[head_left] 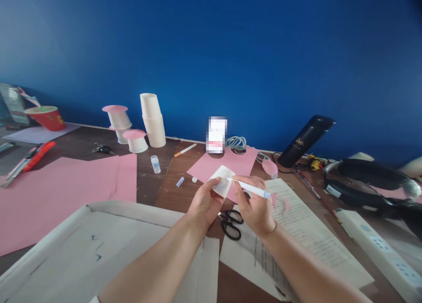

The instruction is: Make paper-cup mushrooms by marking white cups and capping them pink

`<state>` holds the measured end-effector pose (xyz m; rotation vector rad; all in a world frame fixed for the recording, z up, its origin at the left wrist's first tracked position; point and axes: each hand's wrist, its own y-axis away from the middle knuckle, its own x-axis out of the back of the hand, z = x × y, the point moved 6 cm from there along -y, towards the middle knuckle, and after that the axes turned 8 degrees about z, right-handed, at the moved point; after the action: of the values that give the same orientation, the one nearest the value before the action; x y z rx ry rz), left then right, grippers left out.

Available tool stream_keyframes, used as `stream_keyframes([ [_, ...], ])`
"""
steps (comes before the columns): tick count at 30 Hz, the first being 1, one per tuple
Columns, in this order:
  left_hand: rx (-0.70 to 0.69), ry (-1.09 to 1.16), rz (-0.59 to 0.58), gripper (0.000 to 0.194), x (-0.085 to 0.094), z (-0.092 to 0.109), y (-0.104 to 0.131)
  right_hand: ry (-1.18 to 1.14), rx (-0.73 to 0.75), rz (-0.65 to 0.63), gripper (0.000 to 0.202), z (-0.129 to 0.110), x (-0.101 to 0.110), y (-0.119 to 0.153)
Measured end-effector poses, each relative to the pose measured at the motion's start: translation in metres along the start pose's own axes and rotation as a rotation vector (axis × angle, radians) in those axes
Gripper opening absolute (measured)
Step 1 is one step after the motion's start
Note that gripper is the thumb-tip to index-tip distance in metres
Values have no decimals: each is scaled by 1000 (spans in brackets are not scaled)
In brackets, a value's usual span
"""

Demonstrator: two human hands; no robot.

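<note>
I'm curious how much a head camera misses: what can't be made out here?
All in the head view:
Phone screen: pixelated.
Printed sheet: words too small and blurred.
Scissors: blades mostly hidden behind the left hand.
Power strip: one end cut off by the right edge.
White pen: tip too small to tell if it touches.

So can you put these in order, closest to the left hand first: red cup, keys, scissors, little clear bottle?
From the left hand:
1. Scissors, just to its right.
2. Little clear bottle, to its left.
3. Keys, farther left.
4. Red cup, far left.
</note>
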<state>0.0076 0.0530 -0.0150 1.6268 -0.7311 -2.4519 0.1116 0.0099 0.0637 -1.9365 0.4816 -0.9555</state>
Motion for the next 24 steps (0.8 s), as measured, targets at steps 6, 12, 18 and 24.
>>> stream_keyframes([
  [6, 11, -8, 2, 20, -2, 0, 2, -207, -303, 129, 21, 19, 6, 1],
  [12, 73, -38, -28, 20, -3, -4, 6, -573, -857, 79, 40, 65, -25, 18],
  [18, 135, -40, -83, 27, -9, -10, 14, -976, -962, -148, 44, 56, -55, 26],
  [24, 90, -23, -107, 31, -10, -10, 16, -1037, -934, -113, 37, 48, -52, 21],
])
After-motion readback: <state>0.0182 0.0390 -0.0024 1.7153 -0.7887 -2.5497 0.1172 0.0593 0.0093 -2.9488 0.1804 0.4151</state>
